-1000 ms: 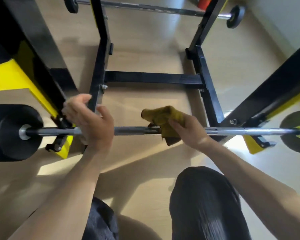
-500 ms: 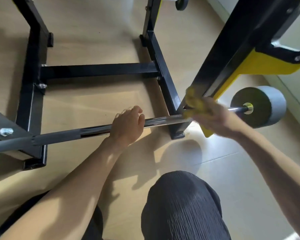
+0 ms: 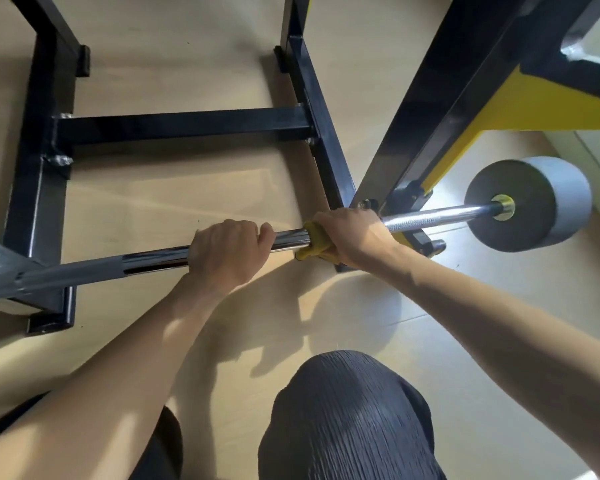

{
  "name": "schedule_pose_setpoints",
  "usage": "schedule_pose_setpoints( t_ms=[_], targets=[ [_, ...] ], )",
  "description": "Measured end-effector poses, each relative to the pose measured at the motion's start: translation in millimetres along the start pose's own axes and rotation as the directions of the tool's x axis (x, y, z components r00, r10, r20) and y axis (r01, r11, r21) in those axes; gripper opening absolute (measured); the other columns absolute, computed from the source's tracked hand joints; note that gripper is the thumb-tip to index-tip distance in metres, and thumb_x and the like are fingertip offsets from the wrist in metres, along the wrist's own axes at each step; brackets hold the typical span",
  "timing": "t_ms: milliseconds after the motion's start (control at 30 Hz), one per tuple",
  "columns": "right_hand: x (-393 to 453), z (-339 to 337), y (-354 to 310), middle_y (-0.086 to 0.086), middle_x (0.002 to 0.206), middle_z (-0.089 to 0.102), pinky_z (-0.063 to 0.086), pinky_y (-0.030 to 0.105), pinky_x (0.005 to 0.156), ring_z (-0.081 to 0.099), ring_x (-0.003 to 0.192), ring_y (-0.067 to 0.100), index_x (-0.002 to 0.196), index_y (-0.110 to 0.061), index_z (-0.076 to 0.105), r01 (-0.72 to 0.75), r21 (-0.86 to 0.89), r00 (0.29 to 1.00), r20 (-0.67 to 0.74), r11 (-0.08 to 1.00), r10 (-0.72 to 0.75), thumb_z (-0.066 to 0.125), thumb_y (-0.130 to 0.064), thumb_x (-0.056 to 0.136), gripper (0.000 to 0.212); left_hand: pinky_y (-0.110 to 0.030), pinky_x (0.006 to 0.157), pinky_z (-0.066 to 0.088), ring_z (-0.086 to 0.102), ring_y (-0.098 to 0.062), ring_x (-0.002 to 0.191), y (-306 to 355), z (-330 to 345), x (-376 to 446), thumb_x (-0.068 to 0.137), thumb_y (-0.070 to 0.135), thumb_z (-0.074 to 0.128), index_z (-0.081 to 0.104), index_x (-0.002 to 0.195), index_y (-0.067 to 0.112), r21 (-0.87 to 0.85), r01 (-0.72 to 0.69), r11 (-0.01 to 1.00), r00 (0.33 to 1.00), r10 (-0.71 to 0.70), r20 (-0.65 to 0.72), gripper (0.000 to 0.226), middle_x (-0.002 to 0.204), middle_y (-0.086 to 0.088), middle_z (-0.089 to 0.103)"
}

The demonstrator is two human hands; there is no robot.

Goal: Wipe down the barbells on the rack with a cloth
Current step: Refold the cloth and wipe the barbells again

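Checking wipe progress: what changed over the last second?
The right hand slid the cloth along the bar toward the weight, out to the upright and partway back. The left hand shifted the same way along the bar. Grips unchanged: right on the cloth, left on bare bar.

A yellow cloth (image 3: 314,242) wraps the chrome barbell (image 3: 430,216); the rack (image 3: 187,124) is black with yellow panels.

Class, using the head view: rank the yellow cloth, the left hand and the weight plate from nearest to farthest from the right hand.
1. Yellow cloth: in the right hand itself.
2. Left hand: just left, along the bar.
3. Weight plate: far right end.
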State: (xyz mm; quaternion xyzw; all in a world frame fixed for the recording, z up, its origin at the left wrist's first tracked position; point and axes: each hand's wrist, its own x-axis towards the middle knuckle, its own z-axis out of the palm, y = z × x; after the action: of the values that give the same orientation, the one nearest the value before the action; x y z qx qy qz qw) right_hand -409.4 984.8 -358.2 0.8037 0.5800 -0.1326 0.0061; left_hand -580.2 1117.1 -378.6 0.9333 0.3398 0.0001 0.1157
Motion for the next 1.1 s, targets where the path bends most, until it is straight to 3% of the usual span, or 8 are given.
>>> schedule_pose_setpoints(
  t_ms=[100, 200, 300, 467, 633, 867, 1000, 1100],
  targets=[
    [-28, 2, 38, 0.003, 0.105, 0.069, 0.048, 0.036, 0.082, 0.065, 0.092, 0.023, 0.12, -0.02, 0.057, 0.102, -0.197, 0.986, -0.109, 0.975, -0.126, 0.081, -0.034, 0.078, 0.05, -0.034, 0.064, 0.038, 0.048, -0.03, 0.064, 0, 0, 1, 0.097, 0.041, 0.025, 0.054, 0.062, 0.014, -0.006, 0.02, 1.0, 1.0, -0.02, 0.008, 0.053, 0.065, -0.006, 0.053],
    [-47, -12, 77, 0.01, 0.11, 0.069, 0.052, 0.039, 0.081, 0.068, 0.096, 0.028, 0.126, -0.012, 0.058, 0.062, -0.37, 0.997, -0.017, 0.927, -0.073, 0.089, -0.027, 0.068, 0.067, -0.034, 0.064, 0.037, 0.048, -0.03, 0.064, 1, 0, 3, 0.098, 0.042, 0.025, 0.057, 0.064, 0.015, -0.012, 0.022, 1.0, 1.0, -0.022, 0.007, 0.054, 0.067, -0.006, 0.055],
    [-45, -9, 73, 0.014, 0.102, 0.07, 0.053, 0.038, 0.075, 0.067, 0.086, 0.029, 0.119, -0.008, 0.06, -0.032, -0.445, 0.999, -0.025, 0.895, 0.024, 0.088, -0.02, 0.071, 0.056, -0.034, 0.064, 0.038, 0.048, -0.029, 0.063, 4, 2, 4, 0.098, 0.041, 0.026, 0.054, 0.064, 0.015, 0.021, 0.048, 0.999, 0.999, -0.048, -0.01, 0.051, 0.066, -0.005, 0.052],
    [2, 0, -10, 0.006, 0.083, 0.065, 0.044, 0.033, 0.065, 0.061, 0.073, 0.028, 0.093, -0.013, 0.061, -0.016, -0.137, 0.996, -0.087, 0.99, 0.004, 0.059, -0.023, 0.086, 0.012, -0.026, 0.048, 0.032, 0.04, -0.025, 0.044, 12, 3, 0, 0.095, 0.031, 0.032, 0.054, 0.049, 0.01, 0.054, 0.102, 0.993, 0.991, -0.096, -0.098, 0.055, 0.047, -0.004, 0.041],
    [10, 24, -28, 0.004, 0.081, 0.066, 0.047, 0.035, 0.069, 0.063, 0.075, 0.027, 0.091, -0.015, 0.061, 0.145, -0.163, 0.961, -0.212, 0.976, -0.178, 0.055, -0.021, 0.081, 0.013, -0.025, 0.044, 0.039, 0.05, -0.026, 0.04, 3, 5, -1, 0.1, 0.035, 0.032, 0.058, 0.053, 0.012, 0.122, 0.028, 0.992, 0.996, -0.018, -0.084, 0.059, 0.046, -0.007, 0.053],
    [-46, -10, 73, 0.014, 0.114, 0.068, 0.054, 0.037, 0.079, 0.065, 0.1, 0.03, 0.131, -0.007, 0.056, 0.029, -0.356, 0.999, 0.032, 0.934, -0.019, 0.088, -0.018, 0.068, 0.071, -0.03, 0.054, 0.031, 0.062, -0.035, 0.054, 8, 1, -3, 0.099, 0.03, 0.042, 0.068, 0.059, 0.004, 0.07, 0.088, 0.994, 0.995, -0.085, -0.044, 0.054, 0.058, -0.016, 0.065],
    [-33, 5, 50, 0.017, 0.101, 0.066, 0.049, 0.04, 0.079, 0.06, 0.089, 0.031, 0.115, -0.005, 0.057, -0.034, -0.363, 0.998, -0.063, 0.931, 0.012, 0.079, -0.02, 0.08, 0.044, -0.026, 0.049, 0.028, 0.057, -0.032, 0.044, 13, 3, -1, 0.095, 0.031, 0.033, 0.065, 0.051, 0.006, 0.084, 0.122, 0.989, 0.992, -0.118, -0.048, 0.059, 0.049, -0.013, 0.06],
    [-14, 7, 13, 0.011, 0.102, 0.066, 0.043, 0.037, 0.085, 0.06, 0.091, 0.028, 0.112, -0.01, 0.059, 0.005, -0.184, 0.995, -0.092, 0.983, -0.022, 0.063, -0.022, 0.09, 0.026, -0.025, 0.047, 0.031, 0.055, -0.03, 0.042, 13, 3, -2, 0.094, 0.033, 0.027, 0.063, 0.049, 0.008, 0.101, 0.132, 0.986, 0.989, -0.125, -0.073, 0.063, 0.046, -0.011, 0.058]
  ],
)
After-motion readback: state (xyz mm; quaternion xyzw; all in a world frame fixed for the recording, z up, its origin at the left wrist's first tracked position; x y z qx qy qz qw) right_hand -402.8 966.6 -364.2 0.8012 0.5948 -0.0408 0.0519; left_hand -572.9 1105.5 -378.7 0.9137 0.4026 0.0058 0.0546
